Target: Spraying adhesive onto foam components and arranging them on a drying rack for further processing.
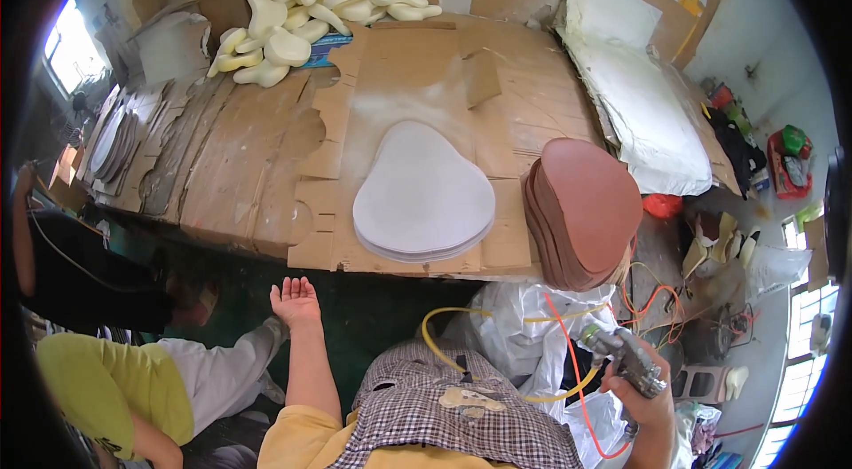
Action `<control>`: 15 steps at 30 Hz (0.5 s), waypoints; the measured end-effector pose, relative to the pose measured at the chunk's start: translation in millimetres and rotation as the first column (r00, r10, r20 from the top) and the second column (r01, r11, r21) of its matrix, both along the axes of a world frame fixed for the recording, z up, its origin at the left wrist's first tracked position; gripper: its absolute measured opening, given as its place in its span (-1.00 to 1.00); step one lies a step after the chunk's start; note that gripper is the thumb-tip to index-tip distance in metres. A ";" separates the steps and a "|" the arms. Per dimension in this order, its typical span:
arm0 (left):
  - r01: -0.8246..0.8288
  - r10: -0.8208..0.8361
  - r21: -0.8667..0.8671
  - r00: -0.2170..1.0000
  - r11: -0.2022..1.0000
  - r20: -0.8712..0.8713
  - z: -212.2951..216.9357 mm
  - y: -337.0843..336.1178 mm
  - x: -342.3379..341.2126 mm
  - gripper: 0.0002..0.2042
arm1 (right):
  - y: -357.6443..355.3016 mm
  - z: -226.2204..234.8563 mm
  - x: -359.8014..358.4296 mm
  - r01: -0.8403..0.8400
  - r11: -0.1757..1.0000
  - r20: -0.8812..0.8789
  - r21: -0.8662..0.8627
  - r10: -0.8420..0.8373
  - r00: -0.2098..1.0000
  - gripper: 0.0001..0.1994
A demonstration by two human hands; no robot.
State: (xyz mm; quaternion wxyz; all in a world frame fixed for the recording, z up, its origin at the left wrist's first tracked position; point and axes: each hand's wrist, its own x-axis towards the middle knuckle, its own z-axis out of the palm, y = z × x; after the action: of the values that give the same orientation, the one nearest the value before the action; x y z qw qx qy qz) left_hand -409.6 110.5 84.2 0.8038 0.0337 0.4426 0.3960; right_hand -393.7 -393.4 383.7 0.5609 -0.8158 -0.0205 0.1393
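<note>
My right hand (652, 400), at the lower right, grips a metal spray gun (623, 357). A yellow hose and an orange-red hose hang near the gun. My left hand (295, 301) is held out palm up just off the table's front edge, its fingers apart and holding nothing. A stack of pale grey saddle-shaped sheets (424, 189) lies on the cardboard ahead of me, beyond both hands. Immediately right of it stands a taller stack of reddish-brown sheets (593, 203) of similar shape, overhanging the front edge a little.
Cream foam saddle pads (288, 47) are heaped at the back left of the cardboard-covered table (240, 149). More stacked sheets (114, 145) lie at the far left. A white padded slab (652, 132) lies at right. A person in a yellow-green shirt (115, 385) sits at my left.
</note>
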 end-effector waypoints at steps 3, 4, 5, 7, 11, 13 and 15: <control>0.073 -0.073 0.015 0.997 0.997 -0.026 -2.5 -6.6 10.4 -0.69 | 8.4 -9.5 4.5 -0.183 0.961 -0.060 0.207 0.199 0.978 -0.44; 0.071 -0.070 0.015 0.997 0.997 -0.026 -3.6 -9.6 13.7 -0.69 | 13.5 -14.1 7.8 -0.185 0.961 -0.060 0.207 0.201 0.978 -0.44; 0.113 -0.111 0.031 0.993 0.993 -0.039 -4.4 -12.6 16.9 -0.71 | 19.3 -18.6 12.8 -0.200 0.957 -0.023 0.210 0.209 0.978 -0.42; 0.184 -0.180 0.072 0.982 0.980 -0.064 -8.7 -16.2 22.1 -0.75 | 28.9 -22.6 24.7 -0.237 0.944 0.033 0.229 0.236 0.971 -0.42; 0.326 -0.314 0.112 0.943 0.939 -0.112 -13.8 -26.4 34.5 -0.81 | 56.5 -11.7 42.9 -0.047 0.944 0.051 0.325 0.032 0.998 -0.42; 0.461 -0.433 0.129 0.879 0.878 -0.200 -13.6 -30.4 44.9 -0.85 | 62.3 -6.3 51.1 -0.007 0.950 0.084 0.311 -0.020 0.996 -0.44; 0.520 -0.480 0.145 0.844 0.842 -0.238 -12.1 -35.3 57.1 -0.86 | 66.3 -3.7 55.0 0.086 0.949 0.139 0.302 -0.133 0.981 -0.50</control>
State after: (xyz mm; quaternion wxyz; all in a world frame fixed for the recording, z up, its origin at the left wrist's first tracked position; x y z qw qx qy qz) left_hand -352.5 75.2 72.0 0.8249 0.2685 0.4510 0.2096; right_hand -338.8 -327.2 380.0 0.6796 -0.7315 -0.0401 0.0383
